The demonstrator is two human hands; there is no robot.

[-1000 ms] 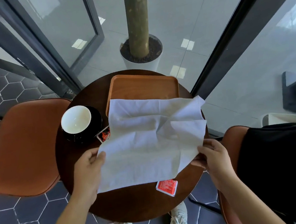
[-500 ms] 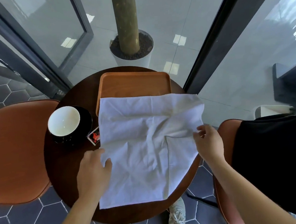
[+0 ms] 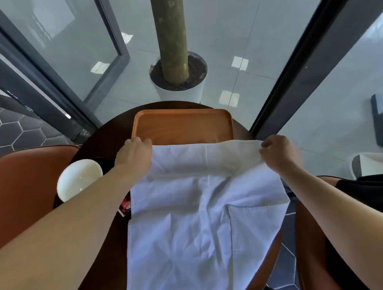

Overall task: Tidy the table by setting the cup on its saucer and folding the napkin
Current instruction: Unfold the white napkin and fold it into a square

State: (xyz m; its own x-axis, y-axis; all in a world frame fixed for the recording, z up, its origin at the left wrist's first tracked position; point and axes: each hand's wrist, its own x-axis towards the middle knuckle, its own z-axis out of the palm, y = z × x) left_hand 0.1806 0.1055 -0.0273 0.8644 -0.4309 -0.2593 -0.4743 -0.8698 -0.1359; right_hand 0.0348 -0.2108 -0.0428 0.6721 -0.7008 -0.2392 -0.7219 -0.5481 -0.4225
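A white napkin [image 3: 198, 223] lies spread over the round dark table [image 3: 99, 142], its far edge lifted a little. My left hand [image 3: 133, 156] pinches the napkin's far left corner. My right hand [image 3: 277, 152] pinches the far right corner, fingers curled round the cloth. The white cup [image 3: 78, 178] stands at the table's left on a black saucer [image 3: 105, 163], partly hidden behind my left forearm.
An orange wooden tray [image 3: 182, 125] lies at the table's far side, just beyond the napkin. A red sachet [image 3: 125, 205] peeks out at the napkin's left edge. Brown chairs [image 3: 19, 186] stand left and right. A potted tree trunk [image 3: 176, 73] stands behind glass.
Both hands left the napkin's near side edges and reached forward to its far corners, which they now pinch. The red sachet near the front edge is now covered or out of sight.
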